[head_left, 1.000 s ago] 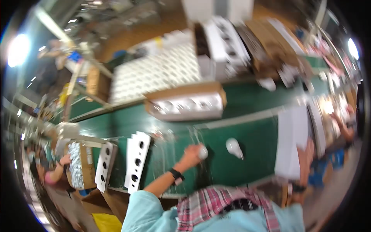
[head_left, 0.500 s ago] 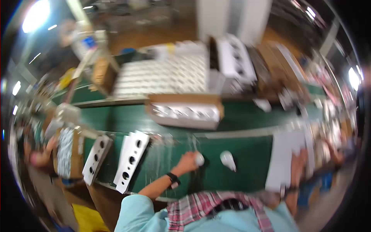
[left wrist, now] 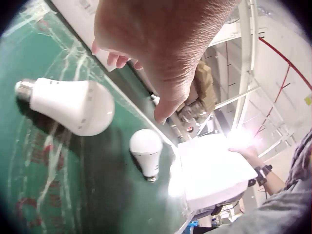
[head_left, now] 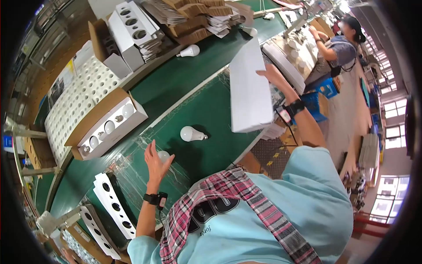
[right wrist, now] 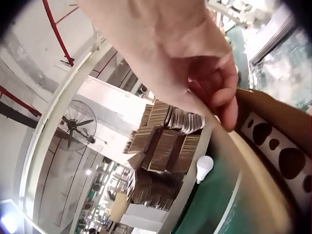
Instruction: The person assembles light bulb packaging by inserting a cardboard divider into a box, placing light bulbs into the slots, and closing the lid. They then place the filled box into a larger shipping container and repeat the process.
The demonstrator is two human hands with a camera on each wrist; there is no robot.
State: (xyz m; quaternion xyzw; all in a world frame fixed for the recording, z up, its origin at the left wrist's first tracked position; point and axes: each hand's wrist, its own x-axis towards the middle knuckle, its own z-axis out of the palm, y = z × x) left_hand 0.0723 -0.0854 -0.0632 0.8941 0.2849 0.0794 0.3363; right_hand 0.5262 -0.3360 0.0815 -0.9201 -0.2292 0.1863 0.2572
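My left hand is held with its fingers spread beside a white light bulb on the green bench. In the left wrist view that bulb lies on its side, apart from the hand. A second bulb lies to its right. My right hand grips the edge of a white cardboard box, tilted up over the bench's right part. In the right wrist view, fingers curl over the box wall, and a white insert with dark round holes shows inside.
Across the bench stands an open box of bulbs. Holed white inserts lie at the left. Beyond are a perforated white tray and stacked cardboard. Another bulb lies on the far strip. A person works at the right.
The head view has turned right. My left hand has let go of the bulb and spread its fingers. The white box, flat under my right hand before, is now gripped and tilted up.
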